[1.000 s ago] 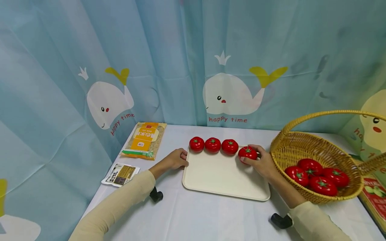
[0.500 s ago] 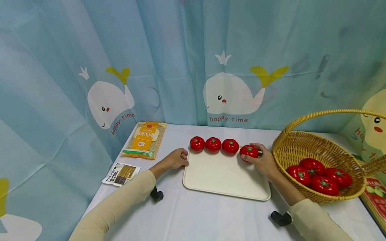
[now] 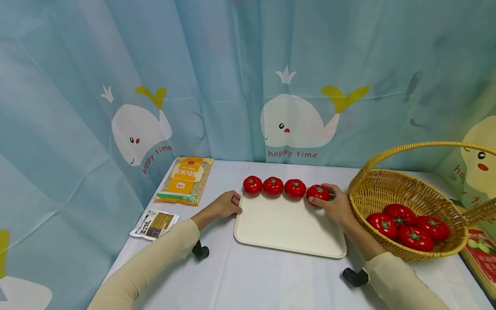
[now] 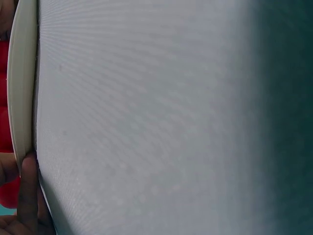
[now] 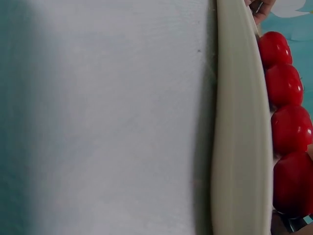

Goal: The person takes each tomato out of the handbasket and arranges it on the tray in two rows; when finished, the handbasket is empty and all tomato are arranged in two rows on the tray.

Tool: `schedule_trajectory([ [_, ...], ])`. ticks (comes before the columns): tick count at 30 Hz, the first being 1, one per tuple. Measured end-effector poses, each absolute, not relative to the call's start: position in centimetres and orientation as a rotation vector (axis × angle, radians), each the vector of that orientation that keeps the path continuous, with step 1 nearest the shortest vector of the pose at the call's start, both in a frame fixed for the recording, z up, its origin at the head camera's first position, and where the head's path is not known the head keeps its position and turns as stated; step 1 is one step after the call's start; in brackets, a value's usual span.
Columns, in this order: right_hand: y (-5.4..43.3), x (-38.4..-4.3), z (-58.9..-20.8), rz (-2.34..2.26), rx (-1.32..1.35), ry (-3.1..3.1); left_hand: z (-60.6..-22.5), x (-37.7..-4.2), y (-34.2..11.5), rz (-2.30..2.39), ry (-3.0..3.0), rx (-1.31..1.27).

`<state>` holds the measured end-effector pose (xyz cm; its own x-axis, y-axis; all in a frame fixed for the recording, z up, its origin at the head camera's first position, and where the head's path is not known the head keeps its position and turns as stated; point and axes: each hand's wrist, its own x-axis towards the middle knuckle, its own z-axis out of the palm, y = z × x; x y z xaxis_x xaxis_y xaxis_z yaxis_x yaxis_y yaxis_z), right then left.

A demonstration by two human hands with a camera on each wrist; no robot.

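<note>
A cream rectangular tray [image 3: 286, 228] lies on the table, with a row of red tomatoes along its far edge. Three of them, the left tomato [image 3: 252, 185], its neighbour [image 3: 273, 187] and a third tomato [image 3: 295, 189], sit close together. My right hand [image 3: 338, 206] holds the rightmost tomato [image 3: 317, 194], thumb in front and fingers behind. My left hand [image 3: 226, 204] pinches the tray's left rim near the far corner. In the left wrist view a finger [image 4: 28, 181] lies against the outer side of the tray. The right wrist view shows the held tomato [image 5: 293, 183] partly cut off.
A wicker basket [image 3: 403, 189] with several tomatoes stands right of the tray, its handle arching up. On the left lie a yellow grain packet [image 3: 185, 180] and a small white pouch [image 3: 155, 224]. A red box [image 3: 482, 254] sits at the right edge. A whale-print curtain [image 3: 232, 86] hangs behind.
My right hand has shifted slightly left and back with the tomato, closer to the third one. The left hand and tray have stayed in place.
</note>
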<state>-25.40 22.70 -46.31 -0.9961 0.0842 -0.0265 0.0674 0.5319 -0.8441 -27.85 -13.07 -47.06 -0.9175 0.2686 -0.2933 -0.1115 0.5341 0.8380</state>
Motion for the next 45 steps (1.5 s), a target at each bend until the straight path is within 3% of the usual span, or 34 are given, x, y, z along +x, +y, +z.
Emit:
schedule_trajectory([
  [45,22.7,-26.8,-46.0,1.473,-0.149,-2.754,-47.0,-27.7,-13.0,1.301,2.426,0.132],
])
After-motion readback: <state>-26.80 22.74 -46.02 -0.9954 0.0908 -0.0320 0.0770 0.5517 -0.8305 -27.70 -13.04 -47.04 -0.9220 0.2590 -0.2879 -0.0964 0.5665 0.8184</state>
